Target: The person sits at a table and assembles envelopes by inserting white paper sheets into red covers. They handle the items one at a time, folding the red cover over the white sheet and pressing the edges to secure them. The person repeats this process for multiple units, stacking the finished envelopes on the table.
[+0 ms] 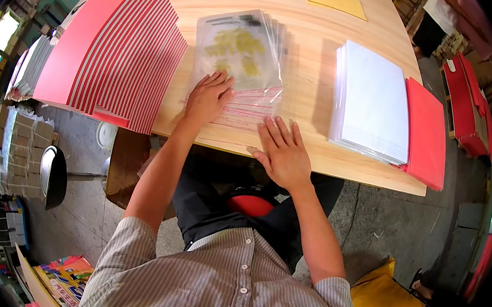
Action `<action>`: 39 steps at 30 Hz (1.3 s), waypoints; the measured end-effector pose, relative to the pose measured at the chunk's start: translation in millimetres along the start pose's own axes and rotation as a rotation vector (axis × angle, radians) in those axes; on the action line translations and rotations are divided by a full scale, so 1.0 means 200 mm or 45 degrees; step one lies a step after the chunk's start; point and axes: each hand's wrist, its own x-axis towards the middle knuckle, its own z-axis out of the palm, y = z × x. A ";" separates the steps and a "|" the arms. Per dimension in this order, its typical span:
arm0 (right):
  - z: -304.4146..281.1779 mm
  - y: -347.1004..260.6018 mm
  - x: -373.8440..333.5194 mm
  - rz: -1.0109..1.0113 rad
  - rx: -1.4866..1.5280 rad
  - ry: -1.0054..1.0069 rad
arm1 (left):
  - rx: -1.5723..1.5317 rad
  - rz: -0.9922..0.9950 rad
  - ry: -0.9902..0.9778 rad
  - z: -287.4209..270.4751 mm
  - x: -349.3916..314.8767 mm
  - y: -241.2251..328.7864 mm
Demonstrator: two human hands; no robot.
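A stack of clear plastic bags [270,66] with yellow-green print and red lines near the open-looking lower ends lies fanned on the middle of the table. My left hand [206,100] rests open on the lower left part of the stack, its fingers stretched over the plastic. Beside the stack's lower right corner, my right hand [288,155] is open with fingers spread at the table's front edge. Whether its fingertips touch the plastic, I cannot tell. Neither hand grips anything.
Tall stacked red-and-white boards or books [116,50] stand at the left. To the right lie a white stack [371,101] in clear sleeves and a red folder [425,133]. A yellow clipboard [337,1] sits at the far side of the wooden table [310,58]. A yellow bag [389,300] is below right.
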 end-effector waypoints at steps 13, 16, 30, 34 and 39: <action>0.06 0.16 -0.07 0.513 0.992 0.505 | 0.099 0.227 0.188 -0.09 -0.12 0.19; 0.08 0.18 -0.08 0.654 1.261 0.605 | 0.126 0.310 0.165 -0.12 -0.22 0.30; 0.03 0.13 -0.07 0.721 1.207 0.363 | 0.183 0.353 -0.100 -0.17 -0.41 0.40; 0.03 0.16 -0.05 0.786 1.400 0.365 | 0.218 0.387 -0.131 -0.23 -0.42 0.45; -0.08 0.15 0.00 0.905 1.730 0.356 | 0.196 0.407 0.035 -0.15 -0.41 0.53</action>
